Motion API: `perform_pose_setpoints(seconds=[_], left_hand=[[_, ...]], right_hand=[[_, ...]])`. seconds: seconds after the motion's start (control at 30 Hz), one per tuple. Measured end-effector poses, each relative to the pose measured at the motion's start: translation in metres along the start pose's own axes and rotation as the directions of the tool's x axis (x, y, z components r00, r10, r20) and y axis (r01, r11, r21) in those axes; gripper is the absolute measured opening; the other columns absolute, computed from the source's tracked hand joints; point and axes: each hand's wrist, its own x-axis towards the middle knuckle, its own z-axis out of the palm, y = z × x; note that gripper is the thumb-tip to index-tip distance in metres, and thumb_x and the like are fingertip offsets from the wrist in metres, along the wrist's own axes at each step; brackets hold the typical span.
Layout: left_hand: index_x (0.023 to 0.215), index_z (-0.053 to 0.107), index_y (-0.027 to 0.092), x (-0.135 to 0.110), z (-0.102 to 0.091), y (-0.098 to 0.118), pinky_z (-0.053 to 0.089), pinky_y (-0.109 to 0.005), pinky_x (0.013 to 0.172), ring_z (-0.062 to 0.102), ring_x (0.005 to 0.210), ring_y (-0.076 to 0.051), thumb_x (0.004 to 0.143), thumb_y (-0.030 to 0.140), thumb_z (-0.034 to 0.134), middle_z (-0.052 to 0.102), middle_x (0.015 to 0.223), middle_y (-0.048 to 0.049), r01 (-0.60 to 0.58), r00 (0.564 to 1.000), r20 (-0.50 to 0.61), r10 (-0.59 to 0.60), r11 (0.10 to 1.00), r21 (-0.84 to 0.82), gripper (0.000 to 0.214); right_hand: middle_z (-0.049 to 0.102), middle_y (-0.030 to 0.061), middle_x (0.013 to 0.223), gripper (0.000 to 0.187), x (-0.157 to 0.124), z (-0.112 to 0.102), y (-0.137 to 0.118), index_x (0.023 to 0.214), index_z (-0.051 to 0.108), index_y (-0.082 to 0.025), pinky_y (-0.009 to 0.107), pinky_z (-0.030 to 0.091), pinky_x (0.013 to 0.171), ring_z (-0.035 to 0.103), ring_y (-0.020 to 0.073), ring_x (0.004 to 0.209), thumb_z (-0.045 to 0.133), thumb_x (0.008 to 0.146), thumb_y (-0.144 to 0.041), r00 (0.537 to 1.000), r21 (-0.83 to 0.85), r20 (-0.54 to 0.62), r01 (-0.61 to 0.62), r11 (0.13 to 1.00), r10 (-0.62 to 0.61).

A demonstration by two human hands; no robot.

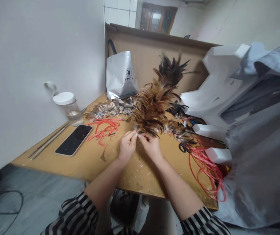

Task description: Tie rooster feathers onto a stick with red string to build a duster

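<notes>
My left hand (pixel 127 145) and my right hand (pixel 152 146) meet near the middle of the table, fingers pinched together. Between their fingertips is the near end of a small dark feather (pixel 146 133); its exact hold is partly hidden by the fingers. Just beyond them lies a long bushy pile of brown feathers (pixel 152 104), running away to a black feather bunch (pixel 170 70) at its far end. Speckled grey feathers (pixel 112 108) lie to the left of the pile, and more short brown feathers (pixel 176 130) to the right.
Red plastic strips (pixel 104 126) and a phone (pixel 74 140) lie left, near thin sticks (pixel 49 140) and a lidded jar (pixel 67 106). A silver bag (pixel 121 75) stands behind. Right are black scissors handles (pixel 183 148), red strands (pixel 204 166) and white foam (pixel 221 78).
</notes>
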Motion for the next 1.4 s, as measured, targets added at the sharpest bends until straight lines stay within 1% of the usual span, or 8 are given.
perform_pose_setpoints(seconds=[0.2,0.53,0.83,0.93,1.03,1.2,1.3,1.4], left_hand=[[0.092,0.070,0.020,-0.001,-0.003,0.003,0.042,-0.028,0.075,0.053,0.075,-0.017,0.082,0.026,0.052,0.059,0.078,-0.0060,-0.118,0.993,0.006,0.119,0.984,0.136,0.022],[0.113,0.063,0.022,0.001,-0.010,-0.005,0.040,-0.031,0.081,0.051,0.083,-0.020,0.085,0.024,0.046,0.054,0.085,-0.0088,-0.262,0.964,0.056,0.259,0.897,0.355,0.033],[0.129,0.048,0.017,-0.007,0.002,-0.012,0.041,-0.036,0.085,0.048,0.095,-0.022,0.085,0.012,0.034,0.050,0.098,-0.0132,-0.383,0.923,0.190,0.335,0.735,0.559,0.047],[0.129,0.048,0.015,-0.011,0.007,-0.009,0.040,-0.038,0.088,0.049,0.100,-0.023,0.084,0.012,0.035,0.050,0.102,-0.0149,-0.410,0.911,0.202,0.359,0.746,0.525,0.047],[0.124,0.053,0.016,-0.011,0.007,-0.004,0.040,-0.037,0.091,0.049,0.104,-0.022,0.084,0.015,0.038,0.053,0.105,-0.0145,-0.388,0.922,0.184,0.342,0.820,0.421,0.042],[0.099,0.066,0.020,-0.005,0.004,-0.004,0.044,-0.032,0.086,0.057,0.092,-0.019,0.080,0.022,0.054,0.061,0.097,-0.0088,-0.182,0.983,0.035,0.178,0.970,0.163,0.022],[0.086,0.065,0.018,-0.001,0.004,-0.011,0.046,-0.029,0.077,0.059,0.082,-0.017,0.076,0.023,0.060,0.061,0.086,-0.0063,-0.059,0.998,-0.023,0.060,0.998,0.027,0.013],[0.081,0.063,0.017,0.000,0.005,-0.017,0.046,-0.027,0.073,0.058,0.076,-0.015,0.074,0.023,0.062,0.060,0.081,-0.0049,-0.020,0.999,-0.049,0.019,0.999,-0.034,0.009]], right_hand=[[0.066,0.0024,0.070,0.023,-0.011,0.010,-0.006,0.081,0.070,-0.020,0.025,0.040,0.062,0.054,0.0146,0.061,0.050,0.082,-0.031,0.997,-0.015,-0.011,0.079,0.997,-0.079],[0.065,0.0017,0.065,0.019,0.003,0.019,0.004,0.069,0.069,-0.018,0.026,0.042,0.063,0.053,0.0148,0.059,0.056,0.074,-0.031,0.997,0.088,-0.067,-0.023,0.996,0.029],[0.047,-0.0025,0.051,0.024,0.004,0.016,0.001,0.059,0.060,-0.016,0.021,0.030,0.046,0.035,0.0090,0.049,0.059,0.069,-0.038,0.962,0.268,-0.089,-0.227,0.936,0.259],[0.049,-0.0017,0.053,0.021,0.004,0.015,0.002,0.062,0.060,-0.015,0.021,0.031,0.047,0.037,0.0092,0.051,0.061,0.067,-0.035,0.949,0.300,-0.146,-0.228,0.926,0.280],[0.049,-0.0019,0.053,0.020,0.005,0.014,0.003,0.063,0.060,-0.014,0.021,0.032,0.047,0.037,0.0092,0.051,0.062,0.065,-0.035,0.939,0.322,-0.179,-0.225,0.920,0.293],[0.046,-0.0036,0.051,0.021,0.005,0.016,0.007,0.062,0.059,-0.015,0.021,0.031,0.047,0.035,0.0083,0.050,0.064,0.063,-0.035,0.933,0.368,-0.185,-0.225,0.902,0.308],[0.048,-0.0032,0.051,0.021,0.006,0.018,0.010,0.061,0.060,-0.015,0.021,0.032,0.049,0.037,0.0087,0.050,0.064,0.063,-0.035,0.937,0.386,-0.165,-0.227,0.894,0.308],[0.053,-0.0017,0.055,0.021,0.005,0.021,0.008,0.064,0.062,-0.014,0.023,0.035,0.053,0.042,0.0100,0.053,0.064,0.063,-0.035,0.938,0.403,-0.161,-0.221,0.888,0.307]])
